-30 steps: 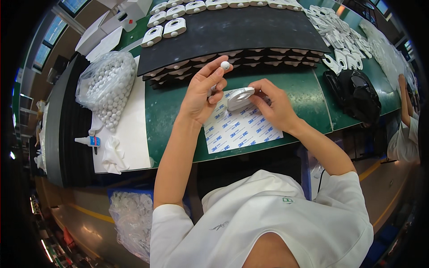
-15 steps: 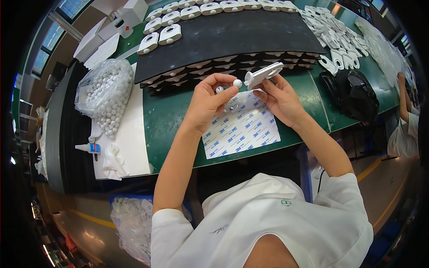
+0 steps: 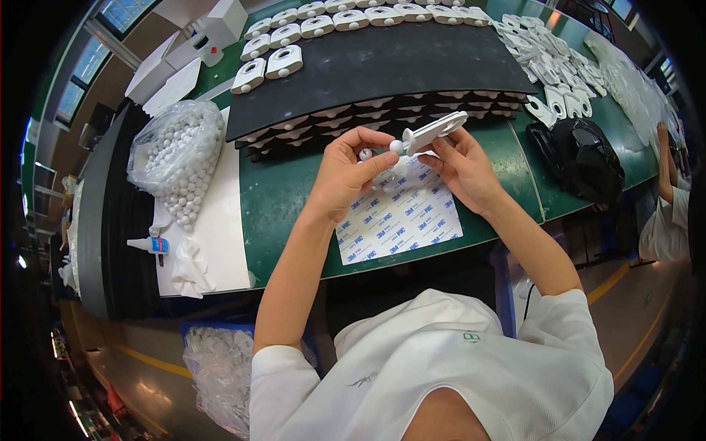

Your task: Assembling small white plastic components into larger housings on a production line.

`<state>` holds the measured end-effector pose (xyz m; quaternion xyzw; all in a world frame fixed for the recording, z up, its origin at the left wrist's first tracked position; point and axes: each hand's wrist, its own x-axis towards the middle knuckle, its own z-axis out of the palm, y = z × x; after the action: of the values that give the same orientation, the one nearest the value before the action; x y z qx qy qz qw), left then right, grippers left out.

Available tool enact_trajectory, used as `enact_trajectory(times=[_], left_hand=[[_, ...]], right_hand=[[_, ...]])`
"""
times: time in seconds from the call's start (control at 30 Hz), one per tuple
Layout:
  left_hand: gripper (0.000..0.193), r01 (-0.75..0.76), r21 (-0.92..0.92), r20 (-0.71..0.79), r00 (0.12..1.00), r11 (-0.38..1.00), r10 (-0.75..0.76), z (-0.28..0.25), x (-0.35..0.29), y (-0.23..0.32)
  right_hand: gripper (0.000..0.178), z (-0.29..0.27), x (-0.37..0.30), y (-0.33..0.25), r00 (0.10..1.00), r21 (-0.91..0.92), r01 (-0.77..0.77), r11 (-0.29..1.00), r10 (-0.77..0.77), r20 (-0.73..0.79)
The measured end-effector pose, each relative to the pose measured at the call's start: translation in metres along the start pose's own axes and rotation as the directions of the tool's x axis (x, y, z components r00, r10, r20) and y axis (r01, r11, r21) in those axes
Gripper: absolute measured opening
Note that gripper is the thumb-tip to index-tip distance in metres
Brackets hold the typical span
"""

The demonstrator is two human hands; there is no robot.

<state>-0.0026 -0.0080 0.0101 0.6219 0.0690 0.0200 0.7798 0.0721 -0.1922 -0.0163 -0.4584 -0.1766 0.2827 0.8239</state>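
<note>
Between the thumb and forefinger of my left hand [image 3: 348, 170] is a small white ball [image 3: 397, 146]. A second ball [image 3: 365, 154] is tucked among the same hand's other fingers. My right hand [image 3: 466, 166] grips a flat white plastic part [image 3: 435, 131] with a round hole, tilted up to the right. The ball is right at the part's cupped left end, and I cannot tell whether it sits inside. Below both hands lies a white backing sheet with blue print [image 3: 401, 228]. A clear, shiny piece [image 3: 391, 178] shows under the left fingers.
Beyond my hands are stacked black foam sheets [image 3: 412, 66], topped by rows of similar white parts [image 3: 284, 62]. A bag of white balls [image 3: 180, 154] and a small glue bottle [image 3: 149, 244] lie left. Loose parts [image 3: 548, 62] and a black bag [image 3: 577, 156] are right.
The white ball in my left fingers has come up against the cupped end of the part, closing the small gap. The view has shifted slightly.
</note>
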Motion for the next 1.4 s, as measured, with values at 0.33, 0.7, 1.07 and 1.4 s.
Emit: enact_trajectory(times=[0.33,0.7,1.07,1.4], left_hand=[[0.035,-0.279,0.321,0.001,0.956,0.905,0.294,0.0,-0.001,-0.005],[0.028,-0.346,0.031,-0.17,0.923,0.938,0.346,-0.017,0.006,-0.007],[0.025,0.083,-0.434,0.059,0.996,0.897,-0.063,-0.015,0.003,0.003],[0.019,0.076,-0.406,0.11,0.993,0.911,-0.034,-0.013,0.002,0.006]], right_hand=[[0.031,0.003,0.003,-0.009,0.99,-0.371,0.132,0.919,-0.101,0.101],[0.035,0.069,0.103,-0.077,0.964,-0.699,0.265,0.664,-0.164,0.21],[0.021,0.074,0.216,-0.057,0.993,-0.803,-0.107,0.587,0.101,-0.059],[0.025,0.023,0.137,-0.167,0.921,-0.962,0.263,-0.074,-0.276,0.274]])
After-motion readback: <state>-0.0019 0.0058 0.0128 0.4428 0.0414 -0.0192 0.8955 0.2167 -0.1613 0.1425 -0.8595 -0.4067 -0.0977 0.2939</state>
